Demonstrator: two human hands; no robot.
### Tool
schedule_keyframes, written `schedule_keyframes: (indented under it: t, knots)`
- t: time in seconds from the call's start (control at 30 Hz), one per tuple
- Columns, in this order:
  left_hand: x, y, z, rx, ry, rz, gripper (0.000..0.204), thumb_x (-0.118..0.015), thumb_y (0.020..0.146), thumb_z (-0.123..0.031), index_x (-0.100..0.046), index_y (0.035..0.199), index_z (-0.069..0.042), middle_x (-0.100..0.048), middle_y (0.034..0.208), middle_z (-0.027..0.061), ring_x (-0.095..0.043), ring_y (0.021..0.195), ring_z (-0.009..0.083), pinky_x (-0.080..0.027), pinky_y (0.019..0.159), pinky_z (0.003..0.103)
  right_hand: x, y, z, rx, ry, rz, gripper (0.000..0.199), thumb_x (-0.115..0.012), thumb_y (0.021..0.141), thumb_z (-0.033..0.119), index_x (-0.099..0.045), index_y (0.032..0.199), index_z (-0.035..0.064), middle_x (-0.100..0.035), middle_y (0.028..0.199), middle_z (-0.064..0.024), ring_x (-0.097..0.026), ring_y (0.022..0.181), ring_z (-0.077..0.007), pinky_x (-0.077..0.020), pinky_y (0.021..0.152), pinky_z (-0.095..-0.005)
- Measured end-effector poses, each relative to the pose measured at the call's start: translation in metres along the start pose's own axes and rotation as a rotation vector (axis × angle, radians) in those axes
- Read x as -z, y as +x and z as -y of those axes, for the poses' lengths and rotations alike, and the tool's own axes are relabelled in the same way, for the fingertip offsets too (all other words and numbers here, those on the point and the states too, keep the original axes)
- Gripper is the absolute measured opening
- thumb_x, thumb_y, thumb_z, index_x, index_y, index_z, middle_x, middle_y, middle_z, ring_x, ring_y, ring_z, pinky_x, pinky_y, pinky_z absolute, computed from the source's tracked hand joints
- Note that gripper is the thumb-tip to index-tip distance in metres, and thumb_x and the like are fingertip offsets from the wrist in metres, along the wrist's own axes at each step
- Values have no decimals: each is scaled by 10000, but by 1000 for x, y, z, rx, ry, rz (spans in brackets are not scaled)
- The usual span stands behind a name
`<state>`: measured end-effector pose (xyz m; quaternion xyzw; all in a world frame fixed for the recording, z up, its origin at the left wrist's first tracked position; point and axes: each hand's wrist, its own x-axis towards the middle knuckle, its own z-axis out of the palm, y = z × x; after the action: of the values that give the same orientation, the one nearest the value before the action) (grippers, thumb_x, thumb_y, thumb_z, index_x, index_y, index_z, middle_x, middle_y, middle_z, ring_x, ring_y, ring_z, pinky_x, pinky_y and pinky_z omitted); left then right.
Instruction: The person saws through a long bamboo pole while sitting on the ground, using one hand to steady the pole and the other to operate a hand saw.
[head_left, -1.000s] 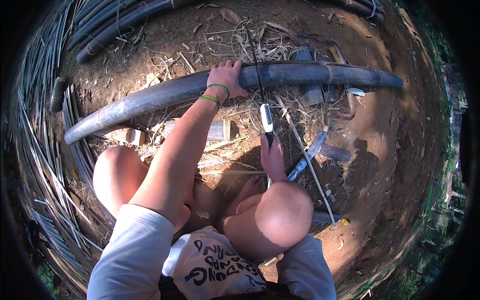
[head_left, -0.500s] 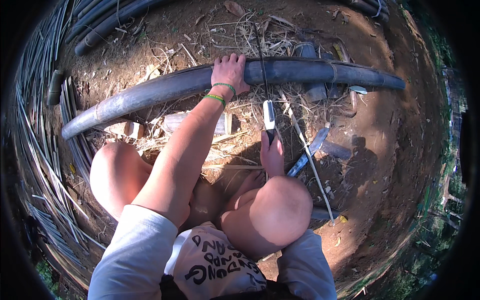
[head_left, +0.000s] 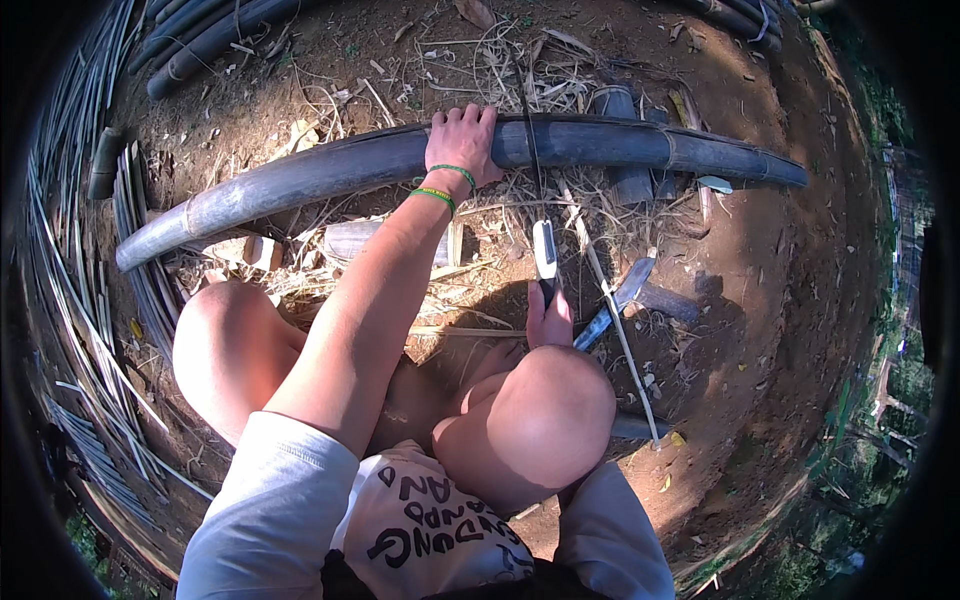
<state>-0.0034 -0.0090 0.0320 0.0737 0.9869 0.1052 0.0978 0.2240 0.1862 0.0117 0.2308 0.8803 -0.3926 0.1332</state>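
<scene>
The left hand (head_left: 463,145) clasps a bamboo pole (head_left: 300,175). The right hand (head_left: 549,318) grips a saw (head_left: 545,250), its blade crossing beside the left.

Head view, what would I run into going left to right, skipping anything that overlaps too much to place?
A short bamboo offcut, a pale block, the left hand, the white-handled saw, a machete-like blade, a pale leaf.
</scene>
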Motion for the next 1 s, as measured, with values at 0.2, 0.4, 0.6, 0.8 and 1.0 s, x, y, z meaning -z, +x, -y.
schedule_keyframes:
  t: [0.2, 0.4, 0.6, 0.8, 1.0]
  knots:
    - [-10, -2, 8, -14, 19, -103, 910, -944, 627, -490, -553, 1374, -146, -636, 1319, 80, -600, 1294, 297, -459, 1098, 475, -20, 89, 54, 138, -9, -31, 608, -574, 1049, 556, -653, 1081, -45, -686, 979, -360, -684, 982, -531, -521, 808, -577]
    - [-4, -5, 9, 24, 33, -26, 978, -940, 643, -487, -510, 1451, -144, -605, 1397, 73, -578, 1336, 295, -465, 1131, 465, 19, 29, 30, 9, 4, 146, 610, -574, 1046, 562, -636, 1202, -24, -682, 1117, -359, -657, 1120, -514, -499, 944, -556]
    - [-7, 1, 8, 3, 23, -16, 952, -946, 637, -504, -526, 1407, -136, -615, 1368, 83, -580, 1329, 290, -470, 1114, 479, 23, -50, -38, -153, 35, 101, 578, -574, 1050, 543, -601, 1282, 15, -677, 1142, -343, -649, 1133, -503, -494, 939, -556]
    - [-4, 11, 13, -43, 36, 60, 938, -948, 642, -541, -540, 1377, -123, -622, 1360, 105, -587, 1327, 300, -469, 1099, 491, 7, -20, -15, -43, 10, 46, 561, -573, 1053, 535, -597, 1273, 19, -679, 1115, -334, -654, 1104, -502, -494, 915, -555]
    - [-8, 0, 15, -63, 41, 24, 940, -941, 665, -537, -523, 1381, -95, -640, 1331, 125, -611, 1299, 313, -483, 1079, 481, 5, -25, -13, -54, -9, 56, 545, -572, 1057, 527, -593, 1263, 23, -681, 1089, -324, -659, 1075, -500, -495, 892, -555]
